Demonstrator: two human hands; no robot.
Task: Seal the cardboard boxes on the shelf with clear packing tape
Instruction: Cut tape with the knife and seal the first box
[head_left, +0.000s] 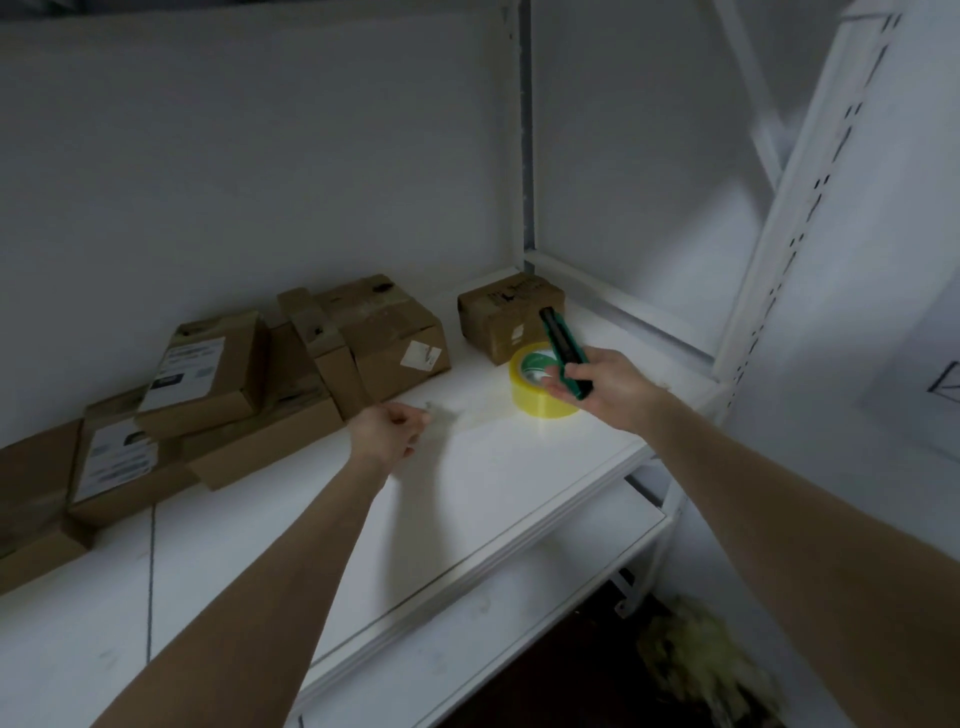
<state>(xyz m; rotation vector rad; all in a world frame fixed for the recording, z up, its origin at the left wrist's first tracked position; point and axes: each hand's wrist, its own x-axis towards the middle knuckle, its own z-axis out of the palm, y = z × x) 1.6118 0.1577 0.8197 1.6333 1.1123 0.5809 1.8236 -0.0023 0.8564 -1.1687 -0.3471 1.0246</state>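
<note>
The tape (540, 402), a yellowish roll, lies flat on the white shelf (467, 493) near its right end. It has a green label inside the core, and the white print on that label is too blurred to read. Just behind it a small box (506, 312) sits in the back corner, with black print on top and a pale sticker on its front, neither legible.

To the left, well apart from the roll, more boxes are piled against the wall. The middle box (384, 332) has tape across its top and a torn white sticker on its side. A labelled box (208, 374) leans on a flat box (260, 441). A low box (119, 462) sits at the far left. The last two carry white shipping labels with dark bars, and the text is unreadable.

The right hand (608, 387) hovers over the roll, its fingers wrapped round the lower end of a green cutter (563, 345) that points up and away toward the small box. Its arm reaches in from the lower right.

The left hand (389, 428) is held above bare shelf in front of the middle box with its fingers curled inward. I cannot tell whether they pinch anything. Its forearm is stretched straight out from the lower left.

A white slotted post (524, 156) rises at the back corner, and a lower shelf (467, 649) shows beneath.
</note>
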